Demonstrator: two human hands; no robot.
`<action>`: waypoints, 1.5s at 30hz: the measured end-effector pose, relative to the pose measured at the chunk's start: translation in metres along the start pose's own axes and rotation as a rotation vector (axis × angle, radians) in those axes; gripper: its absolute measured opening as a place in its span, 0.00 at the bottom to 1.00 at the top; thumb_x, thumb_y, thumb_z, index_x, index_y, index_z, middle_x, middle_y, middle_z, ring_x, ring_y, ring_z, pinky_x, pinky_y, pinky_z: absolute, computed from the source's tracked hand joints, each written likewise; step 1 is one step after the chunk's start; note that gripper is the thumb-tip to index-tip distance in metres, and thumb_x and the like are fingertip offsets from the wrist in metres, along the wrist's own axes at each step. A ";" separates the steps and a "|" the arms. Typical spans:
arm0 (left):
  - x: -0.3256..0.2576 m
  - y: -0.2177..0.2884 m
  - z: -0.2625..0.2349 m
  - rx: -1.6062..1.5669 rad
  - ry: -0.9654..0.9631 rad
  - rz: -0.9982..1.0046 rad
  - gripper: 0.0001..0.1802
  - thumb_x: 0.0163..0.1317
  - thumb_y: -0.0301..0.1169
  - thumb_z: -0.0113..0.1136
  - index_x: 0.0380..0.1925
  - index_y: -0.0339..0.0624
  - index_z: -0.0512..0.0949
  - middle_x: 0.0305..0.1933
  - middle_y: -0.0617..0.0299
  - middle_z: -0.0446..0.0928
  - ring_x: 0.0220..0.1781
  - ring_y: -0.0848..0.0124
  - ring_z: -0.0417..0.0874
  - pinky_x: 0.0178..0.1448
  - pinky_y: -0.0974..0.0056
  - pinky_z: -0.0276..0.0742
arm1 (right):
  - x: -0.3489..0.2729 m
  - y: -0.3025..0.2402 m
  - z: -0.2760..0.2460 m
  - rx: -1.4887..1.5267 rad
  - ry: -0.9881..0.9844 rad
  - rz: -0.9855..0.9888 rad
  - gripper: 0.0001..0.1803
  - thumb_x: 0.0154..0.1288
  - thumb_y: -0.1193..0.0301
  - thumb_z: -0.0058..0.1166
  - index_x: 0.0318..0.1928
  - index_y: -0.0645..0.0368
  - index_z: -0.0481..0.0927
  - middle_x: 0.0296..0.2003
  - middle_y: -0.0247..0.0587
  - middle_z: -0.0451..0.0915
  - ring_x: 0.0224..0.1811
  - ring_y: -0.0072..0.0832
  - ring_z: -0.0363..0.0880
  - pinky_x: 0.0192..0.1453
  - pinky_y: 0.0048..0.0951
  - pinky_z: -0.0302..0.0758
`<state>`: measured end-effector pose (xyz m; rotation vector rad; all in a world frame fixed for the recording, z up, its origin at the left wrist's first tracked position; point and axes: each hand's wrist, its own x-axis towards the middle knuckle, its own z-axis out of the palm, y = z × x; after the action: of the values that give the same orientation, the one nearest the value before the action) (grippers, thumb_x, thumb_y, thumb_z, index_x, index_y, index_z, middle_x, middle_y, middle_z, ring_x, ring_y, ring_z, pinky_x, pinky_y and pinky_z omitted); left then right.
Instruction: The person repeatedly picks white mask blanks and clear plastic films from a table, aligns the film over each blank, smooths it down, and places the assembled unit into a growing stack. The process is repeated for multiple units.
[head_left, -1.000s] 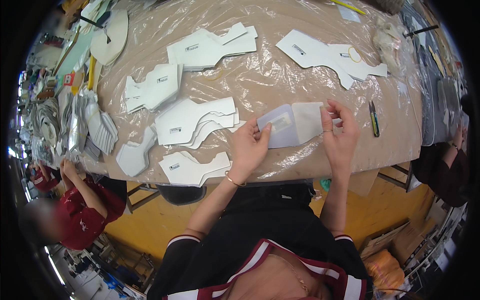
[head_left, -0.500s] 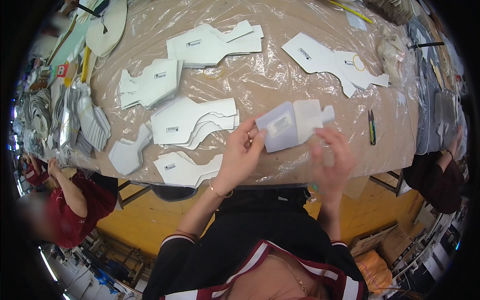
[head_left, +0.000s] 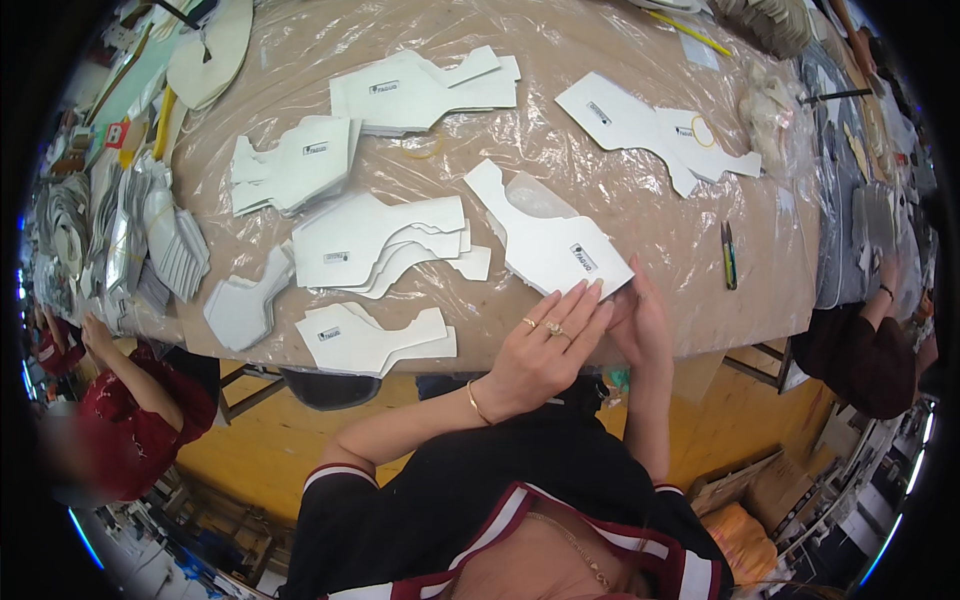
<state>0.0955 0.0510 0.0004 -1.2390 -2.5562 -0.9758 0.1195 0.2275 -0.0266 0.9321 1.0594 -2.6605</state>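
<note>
A white, irregularly shaped cut panel (head_left: pixel 555 245) with a small printed label lies tilted in front of me, with a cloudy translucent piece (head_left: pixel 540 197) showing from beneath its far side. Extended and close together, the fingers of my left hand (head_left: pixel 555 345) press their tips on the panel's near edge; that thumb is hidden. My right hand (head_left: pixel 645 320) curves around the panel's near right corner, fingertips along its edge. Both hands keep hold of the panel. To the left sit stacks of similar white panels, the nearest being a fanned stack (head_left: pixel 350 245) and a lower stack (head_left: pixel 350 340).
Plastic film covers the brown table (head_left: pixel 520 120). More labelled panels (head_left: pixel 640 125) lie far right, a rubber band on them. Small thread snips (head_left: pixel 729 257) rest right of my hands. Grey bundled pieces (head_left: pixel 175 235) line the left side. People stand at the left (head_left: pixel 150 410) and right (head_left: pixel 860 350).
The held piece has turned over, and its labelled white face now shows. My right hand has come in to its corner, while my left has moved right and down onto the near edge.
</note>
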 end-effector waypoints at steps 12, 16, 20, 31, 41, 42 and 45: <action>-0.006 -0.036 0.004 -0.086 0.002 -0.078 0.17 0.56 0.25 0.68 0.47 0.43 0.82 0.57 0.59 0.80 0.62 0.61 0.79 0.70 0.49 0.66 | 0.004 -0.010 -0.005 -0.625 0.130 -0.154 0.16 0.71 0.75 0.53 0.56 0.70 0.76 0.45 0.42 0.83 0.43 0.22 0.82 0.46 0.23 0.81; 0.004 -0.047 0.005 -0.053 0.006 -0.057 0.15 0.56 0.26 0.69 0.46 0.44 0.82 0.55 0.60 0.81 0.62 0.61 0.79 0.70 0.49 0.66 | 0.006 -0.016 -0.004 -0.645 0.125 -0.158 0.16 0.72 0.74 0.52 0.57 0.69 0.76 0.44 0.41 0.83 0.42 0.21 0.82 0.46 0.23 0.80; 0.008 -0.049 0.009 -0.042 -0.021 -0.030 0.15 0.56 0.26 0.69 0.45 0.45 0.83 0.55 0.59 0.81 0.62 0.60 0.79 0.70 0.49 0.65 | 0.006 -0.020 0.000 -0.632 0.112 -0.169 0.16 0.73 0.75 0.50 0.56 0.69 0.77 0.42 0.41 0.84 0.40 0.19 0.81 0.41 0.21 0.80; 0.013 -0.033 0.008 0.031 0.052 0.113 0.21 0.49 0.36 0.77 0.44 0.50 0.82 0.59 0.62 0.78 0.63 0.61 0.78 0.73 0.48 0.60 | -0.006 -0.051 0.005 -0.668 0.006 -0.300 0.14 0.74 0.74 0.50 0.54 0.69 0.79 0.40 0.38 0.83 0.41 0.18 0.78 0.48 0.21 0.75; 0.018 -0.030 0.029 -0.054 -0.043 0.206 0.19 0.53 0.24 0.68 0.47 0.41 0.82 0.54 0.58 0.81 0.57 0.62 0.82 0.64 0.56 0.74 | -0.003 -0.051 -0.009 -0.561 0.052 -0.178 0.19 0.77 0.66 0.46 0.58 0.66 0.76 0.45 0.39 0.83 0.43 0.20 0.80 0.50 0.24 0.76; 0.017 -0.029 0.033 -0.066 -0.031 0.187 0.18 0.54 0.24 0.67 0.47 0.40 0.82 0.54 0.57 0.81 0.57 0.62 0.83 0.62 0.57 0.76 | -0.003 -0.049 -0.014 -0.494 0.072 -0.141 0.19 0.77 0.66 0.45 0.59 0.66 0.76 0.46 0.40 0.83 0.43 0.21 0.80 0.49 0.25 0.77; 0.015 -0.024 0.043 -0.085 -0.017 0.129 0.19 0.54 0.22 0.66 0.48 0.37 0.81 0.53 0.55 0.81 0.55 0.62 0.83 0.58 0.59 0.79 | -0.005 -0.039 -0.028 -0.308 0.068 -0.108 0.21 0.78 0.65 0.43 0.60 0.69 0.74 0.46 0.44 0.83 0.43 0.25 0.83 0.48 0.27 0.79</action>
<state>0.0746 0.0763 -0.0396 -1.4205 -2.4346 -1.0601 0.1244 0.2742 -0.0167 0.9287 1.5214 -2.4589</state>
